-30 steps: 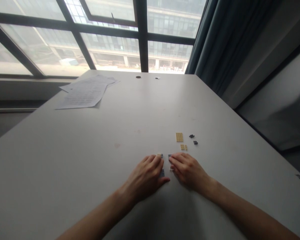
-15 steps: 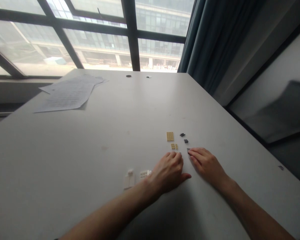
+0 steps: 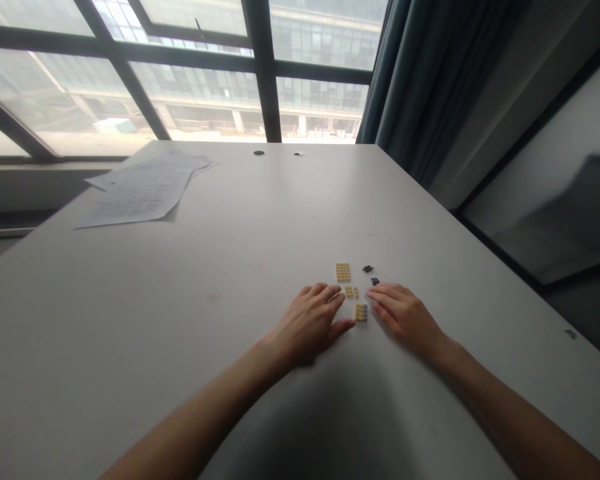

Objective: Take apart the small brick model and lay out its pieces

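Observation:
Several small toy building bricks lie on the white table. My left hand (image 3: 313,321) rests palm down with its fingers apart, the thumb tip at the left edge of a tan and grey brick piece (image 3: 361,313). Its fingertips are close to two small tan plates (image 3: 351,292). On the other side, my right hand (image 3: 406,312) lies with fingers stretched out and the thumb apart. Its fingertips are beside a small black brick (image 3: 375,281); what lies beneath them is hidden. Beyond them are a larger tan plate (image 3: 343,272) and a black connector-like piece (image 3: 368,269).
Printed paper sheets (image 3: 145,193) lie at the far left of the white table (image 3: 230,233). Two round fittings (image 3: 259,153) are set near the back edge. A window stands behind, with a dark curtain (image 3: 405,87) at the right.
My left hand has shifted left and opened away from the tan and grey brick piece, which now shows. It covers the white pieces seen before. My right fingertips have moved slightly forward.

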`<state>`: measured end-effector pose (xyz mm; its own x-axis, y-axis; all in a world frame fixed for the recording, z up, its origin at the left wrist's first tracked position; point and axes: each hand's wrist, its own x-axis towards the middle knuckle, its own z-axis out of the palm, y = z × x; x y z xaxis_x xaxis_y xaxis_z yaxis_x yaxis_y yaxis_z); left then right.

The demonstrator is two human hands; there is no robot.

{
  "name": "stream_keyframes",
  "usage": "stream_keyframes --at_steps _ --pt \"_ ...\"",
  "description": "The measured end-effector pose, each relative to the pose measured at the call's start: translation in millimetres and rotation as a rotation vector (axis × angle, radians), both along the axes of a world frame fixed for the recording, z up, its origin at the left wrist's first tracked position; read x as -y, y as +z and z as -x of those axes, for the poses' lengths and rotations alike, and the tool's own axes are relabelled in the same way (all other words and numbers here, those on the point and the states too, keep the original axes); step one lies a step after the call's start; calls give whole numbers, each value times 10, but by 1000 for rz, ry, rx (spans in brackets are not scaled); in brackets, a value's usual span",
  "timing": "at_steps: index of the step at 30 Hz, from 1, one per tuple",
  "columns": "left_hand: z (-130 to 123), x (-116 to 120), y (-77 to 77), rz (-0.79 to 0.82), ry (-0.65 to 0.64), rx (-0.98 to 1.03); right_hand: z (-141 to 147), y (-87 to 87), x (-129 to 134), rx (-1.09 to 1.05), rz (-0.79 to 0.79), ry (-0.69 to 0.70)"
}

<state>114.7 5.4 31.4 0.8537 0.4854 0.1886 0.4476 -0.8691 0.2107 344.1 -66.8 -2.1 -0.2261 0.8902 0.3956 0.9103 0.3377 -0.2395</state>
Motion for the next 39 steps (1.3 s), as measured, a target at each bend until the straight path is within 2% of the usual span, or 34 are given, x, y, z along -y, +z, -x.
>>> stream_keyframes --at_steps 3,7,12,15,19,22,25,28,31,36,39 --pt "-58 -56 -82 15 -52 -44 52 7 -119 35 41 83" --pt "-151 -50 -151 10 -67 -55 82 -12 -193 49 70 105" --pt "-129 -85 -92 8 -62 -11 61 17 -198 43 78 110" --pt "72 -161 30 0 8 88 32 87 -142 -6 31 53" --pt "572 -207 138 0 131 233 77 195 19 -73 -47 32" --pt "914 -55 100 -48 129 226 248 222 156 -58 -47 133" --pt "1056 271 6 -141 58 158 492 184 248 -11 -18 262" --pt "1011 627 -88 -191 1 65 695 112 279 41 23 328" --pt "892 850 -172 -173 21 -41 795 51 273 73 47 319" --pt "740 911 -250 -37 94 -180 809 13 285 84 55 313" --pt "688 913 -256 19 112 -199 783 0 341 66 38 310"
